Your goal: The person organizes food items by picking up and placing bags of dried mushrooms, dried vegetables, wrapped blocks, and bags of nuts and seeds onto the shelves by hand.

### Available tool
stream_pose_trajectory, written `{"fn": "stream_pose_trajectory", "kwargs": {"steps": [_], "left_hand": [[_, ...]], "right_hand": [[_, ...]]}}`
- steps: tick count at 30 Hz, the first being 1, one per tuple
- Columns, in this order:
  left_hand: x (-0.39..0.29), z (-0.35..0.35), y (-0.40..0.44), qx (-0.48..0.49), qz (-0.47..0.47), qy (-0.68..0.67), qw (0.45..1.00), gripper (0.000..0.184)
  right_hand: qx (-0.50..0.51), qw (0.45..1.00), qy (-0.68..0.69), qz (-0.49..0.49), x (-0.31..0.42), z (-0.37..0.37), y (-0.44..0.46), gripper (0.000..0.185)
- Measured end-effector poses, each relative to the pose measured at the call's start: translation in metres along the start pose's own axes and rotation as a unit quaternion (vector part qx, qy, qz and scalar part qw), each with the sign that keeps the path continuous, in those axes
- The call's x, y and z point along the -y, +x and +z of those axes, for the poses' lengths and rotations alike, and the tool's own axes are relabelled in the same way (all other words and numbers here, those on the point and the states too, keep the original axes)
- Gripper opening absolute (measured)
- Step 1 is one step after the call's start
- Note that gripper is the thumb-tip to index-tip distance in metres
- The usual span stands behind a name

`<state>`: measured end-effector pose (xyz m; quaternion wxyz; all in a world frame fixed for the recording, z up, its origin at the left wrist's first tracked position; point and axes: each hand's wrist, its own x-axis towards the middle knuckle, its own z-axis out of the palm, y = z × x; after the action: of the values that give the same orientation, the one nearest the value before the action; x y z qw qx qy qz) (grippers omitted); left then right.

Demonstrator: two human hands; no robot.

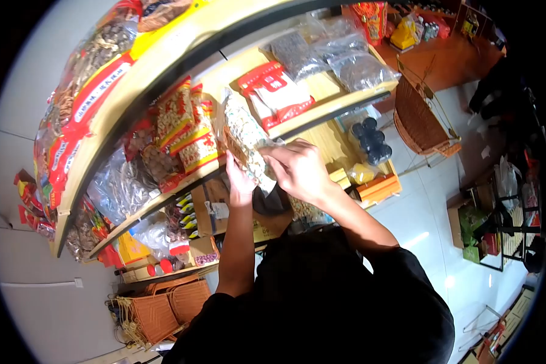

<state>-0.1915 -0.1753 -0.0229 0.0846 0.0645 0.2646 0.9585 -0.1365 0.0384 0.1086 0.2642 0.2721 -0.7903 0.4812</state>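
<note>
A clear plastic bag of small pale pieces (244, 130) with an orange-brown label is held up in front of the wooden shelf. My left hand (241, 181) grips its lower left side, with the fingers partly behind the bag. My right hand (301, 170) is closed at its right edge, thumb and fingers pinching the plastic. Just behind the bag, a red and white packet (276, 92) lies on the shelf. To the left stand red and yellow packets (185, 124) with pale contents.
Bags of dried goods (122, 182) fill the left shelves. Clear bags with dark contents (358, 64) lie at the upper right. Dark round-topped containers (372, 141) sit on the lower shelf. A wicker basket (415, 118) stands beyond it. Stacked wicker baskets (158, 312) are at lower left.
</note>
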Motion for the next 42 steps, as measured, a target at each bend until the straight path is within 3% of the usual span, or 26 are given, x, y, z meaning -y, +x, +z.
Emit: {"fn": "stream_pose_trajectory", "kwargs": {"steps": [1, 7, 9, 10, 11, 13, 14, 15, 17, 18, 21, 23, 25, 26, 28, 31, 35, 37, 39, 42], "left_hand": [[0.008, 0.018, -0.01, -0.042, 0.037, 0.081, 0.995, 0.065], [0.004, 0.002, -0.052, -0.013, -0.139, 0.094, 0.986, 0.072], [0.002, 0.0, -0.065, 0.025, -0.163, 0.176, 0.97, 0.071], [0.001, -0.006, -0.071, 0.016, -0.205, 0.193, 0.959, 0.07], [0.008, 0.0, -0.076, -0.026, -0.185, 0.243, 0.952, 0.059], [0.018, 0.022, -0.086, -0.021, -0.132, 0.447, 0.885, 0.048], [0.027, 0.023, -0.088, -0.033, -0.133, 0.419, 0.897, 0.042], [0.027, 0.012, -0.09, -0.038, -0.188, 0.459, 0.868, 0.043], [0.046, 0.006, -0.096, -0.152, -0.191, 0.398, 0.884, 0.045], [0.055, 0.004, -0.098, -0.153, -0.201, 0.402, 0.88, 0.045], [0.072, -0.001, -0.102, -0.201, -0.16, 0.337, 0.906, 0.046], [0.081, -0.015, -0.104, -0.191, -0.132, 0.361, 0.903, 0.049], [0.087, -0.023, -0.105, -0.186, -0.137, 0.376, 0.897, 0.044], [0.09, -0.023, -0.104, -0.23, -0.154, 0.376, 0.884, 0.044], [0.099, -0.024, -0.1, -0.314, -0.19, 0.391, 0.844, 0.041], [0.113, -0.051, -0.094, -0.329, -0.242, 0.362, 0.838, 0.043], [0.138, -0.074, -0.079, -0.333, -0.237, 0.429, 0.805, 0.049], [0.149, -0.082, -0.071, -0.328, -0.222, 0.413, 0.82, 0.049], [0.151, -0.099, -0.062, -0.323, -0.241, 0.435, 0.805, 0.048], [0.157, -0.128, -0.06, -0.355, -0.266, 0.407, 0.798, 0.058]], "right_hand": [[0.002, 1.0, 0.02, 0.011, 0.004, -0.007, -0.012, 0.014], [-0.031, 0.984, 0.142, 0.104, -0.005, -0.018, -0.102, 0.018], [0.015, 0.919, 0.249, 0.305, -0.012, -0.017, -0.138, 0.016], [0.013, 0.887, 0.289, 0.361, -0.021, -0.013, -0.155, 0.011], [-0.008, 0.882, 0.308, 0.357, -0.031, -0.006, -0.169, 0.007], [-0.008, 0.866, 0.338, 0.369, -0.05, 0.004, -0.191, 0.005], [-0.002, 0.849, 0.344, 0.401, -0.058, 0.008, -0.2, 0.005], [-0.009, 0.82, 0.37, 0.437, -0.066, 0.016, -0.211, 0.005], [-0.022, 0.794, 0.399, 0.459, -0.072, 0.023, -0.218, 0.011], [-0.039, 0.786, 0.406, 0.465, -0.075, 0.026, -0.222, 0.022], [0.019, 0.784, 0.354, 0.509, -0.09, 0.025, -0.237, 0.036], [0.075, 0.854, 0.167, 0.486, -0.093, 0.023, -0.241, 0.052], [0.111, 0.847, 0.143, 0.499, -0.101, 0.027, -0.254, 0.053], [0.145, 0.844, 0.159, 0.492, -0.108, 0.029, -0.261, 0.053], [0.147, 0.787, 0.297, 0.521, -0.117, 0.032, -0.269, 0.058], [0.17, 0.643, 0.478, 0.573, -0.124, 0.029, -0.276, 0.064], [0.157, 0.697, 0.375, 0.59, -0.138, 0.058, -0.291, 0.069], [0.142, 0.693, 0.364, 0.606, -0.149, 0.07, -0.294, 0.067], [0.129, 0.768, 0.252, 0.574, -0.164, 0.09, -0.3, 0.064], [0.132, 0.753, 0.235, 0.6, -0.169, 0.095, -0.29, 0.062]]}}
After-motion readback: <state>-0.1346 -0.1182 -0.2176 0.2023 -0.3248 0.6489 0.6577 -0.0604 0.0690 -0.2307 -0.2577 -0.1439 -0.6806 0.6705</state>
